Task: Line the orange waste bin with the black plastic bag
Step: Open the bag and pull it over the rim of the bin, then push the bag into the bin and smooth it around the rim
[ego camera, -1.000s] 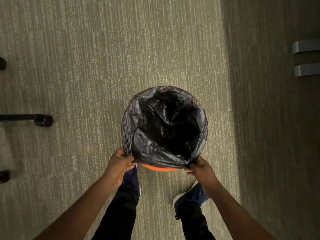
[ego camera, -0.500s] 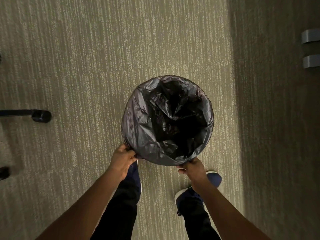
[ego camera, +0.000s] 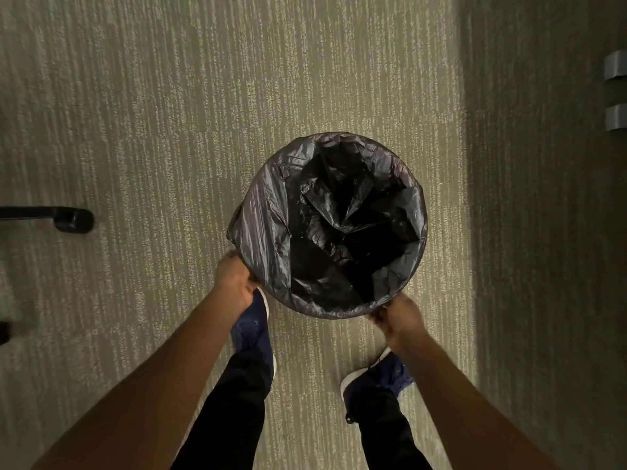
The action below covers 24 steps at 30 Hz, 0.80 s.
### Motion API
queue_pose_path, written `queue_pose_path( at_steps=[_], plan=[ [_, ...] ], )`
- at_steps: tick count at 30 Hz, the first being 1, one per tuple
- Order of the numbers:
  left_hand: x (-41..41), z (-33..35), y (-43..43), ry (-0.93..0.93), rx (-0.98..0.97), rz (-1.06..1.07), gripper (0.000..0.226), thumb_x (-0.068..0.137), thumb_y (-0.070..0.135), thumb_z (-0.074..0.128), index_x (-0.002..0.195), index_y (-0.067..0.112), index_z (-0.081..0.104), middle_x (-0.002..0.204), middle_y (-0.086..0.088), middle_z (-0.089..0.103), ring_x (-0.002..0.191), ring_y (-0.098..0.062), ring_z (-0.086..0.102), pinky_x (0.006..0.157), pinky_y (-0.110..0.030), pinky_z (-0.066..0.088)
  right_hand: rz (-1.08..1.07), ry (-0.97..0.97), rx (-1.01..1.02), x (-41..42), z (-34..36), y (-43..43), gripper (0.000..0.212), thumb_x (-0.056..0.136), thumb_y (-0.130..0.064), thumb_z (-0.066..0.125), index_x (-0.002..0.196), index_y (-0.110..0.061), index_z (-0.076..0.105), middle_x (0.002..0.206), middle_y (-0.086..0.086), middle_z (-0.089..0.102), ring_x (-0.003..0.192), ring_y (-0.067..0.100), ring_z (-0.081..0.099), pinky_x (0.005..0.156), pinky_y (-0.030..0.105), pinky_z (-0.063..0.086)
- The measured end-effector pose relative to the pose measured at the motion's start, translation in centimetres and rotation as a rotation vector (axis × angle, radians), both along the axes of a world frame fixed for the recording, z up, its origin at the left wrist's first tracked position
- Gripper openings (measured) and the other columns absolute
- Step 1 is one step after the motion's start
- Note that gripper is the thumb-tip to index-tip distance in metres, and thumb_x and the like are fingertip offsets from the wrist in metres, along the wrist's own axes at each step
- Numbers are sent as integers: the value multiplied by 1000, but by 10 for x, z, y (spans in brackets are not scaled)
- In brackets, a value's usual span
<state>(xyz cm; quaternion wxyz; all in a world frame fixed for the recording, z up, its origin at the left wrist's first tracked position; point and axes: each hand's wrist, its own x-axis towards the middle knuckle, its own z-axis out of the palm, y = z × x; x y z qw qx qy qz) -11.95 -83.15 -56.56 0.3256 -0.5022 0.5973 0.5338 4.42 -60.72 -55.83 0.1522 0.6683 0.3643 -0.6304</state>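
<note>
Bag [ego camera: 271,239] covers the whole rim of the one bin, which stands on the carpet [ego camera: 152,113] just ahead of two shoes. Left hand [ego camera: 233,278] pinches the bag's edge at the bin's near-left side; right hand [ego camera: 395,317] grips it at the near-right. Pulling unevenly could tear the thin plastic or slip it off the far rim.

a striped beige carpet [ego camera: 169,113] covers the floor, darker in shadow along the right side. a black chair leg [ego camera: 64,218] ends in a caster at the left edge. two grey metal brackets [ego camera: 615,95] show at the right edge, one above the other.
</note>
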Motion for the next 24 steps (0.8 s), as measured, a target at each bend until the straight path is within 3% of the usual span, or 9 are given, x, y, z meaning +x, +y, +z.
queue_pose_path(
  at_steps=[3, 6, 9, 12, 15, 19, 22, 24],
  plan=[
    [-12, 15, -8, 92, 60, 94, 32, 100, 34, 50, 111, 13, 71, 110, -10, 77, 105, -31, 71, 90, -48, 59, -219, 11, 84, -13, 9, 33, 23, 103, -18, 49, 88, -12, 65, 80, 6, 70, 67, 20, 64, 51, 26, 56],
    [-18, 28, -13, 182, 193, 68, 39, 99, 49, 53, 111, 15, 70, 100, -4, 79, 90, -22, 76, 69, -34, 63, -147, 116, 150, -31, 22, 52, 41, 100, -54, 50, 90, -19, 66, 82, 0, 72, 73, 18, 68, 67, 33, 57],
    [-22, 29, -6, 193, 189, 29, 19, 102, 24, 56, 101, 12, 71, 96, -2, 79, 94, -22, 73, 65, -29, 61, 105, 120, 264, -44, 29, 51, 51, 91, -70, 52, 104, -26, 74, 103, -4, 79, 95, 15, 73, 81, 36, 59],
    [-28, 26, 8, 75, 136, 5, 26, 101, 21, 56, 113, 5, 72, 106, -12, 78, 99, -30, 73, 82, -42, 62, 108, 109, 350, -51, 32, 41, 48, 92, -71, 52, 98, -28, 74, 101, -9, 79, 96, 10, 73, 79, 30, 56],
    [-34, 21, 16, -53, 119, -12, 26, 101, 15, 50, 104, 4, 73, 104, -16, 74, 95, -34, 69, 82, -46, 58, 61, 132, 346, -51, 31, 35, 49, 90, -73, 51, 93, -30, 73, 91, -12, 80, 89, 4, 75, 76, 27, 55],
    [-40, 15, 13, -133, 79, -99, 41, 102, 10, 40, 134, -4, 61, 136, -23, 61, 128, -42, 57, 108, -54, 46, 100, 86, 420, -52, 29, 35, 47, 94, -67, 51, 103, -22, 65, 112, 0, 73, 105, 17, 69, 92, 40, 57],
    [-43, 22, 12, -112, 20, -147, 28, 98, 4, 44, 103, -2, 71, 113, -21, 70, 103, -37, 67, 92, -51, 57, 409, 59, 869, -56, 43, 39, 47, 98, -50, 56, 127, -14, 55, 128, 10, 61, 115, 25, 60, 96, 43, 52],
    [-46, 26, 9, -66, -26, -152, 24, 97, 6, 47, 86, 6, 69, 91, -12, 70, 85, -29, 65, 76, -43, 58, 660, 234, 1151, -68, 55, 35, 43, 100, -42, 57, 131, -13, 54, 130, 8, 55, 120, 21, 52, 98, 35, 46]
  ],
)
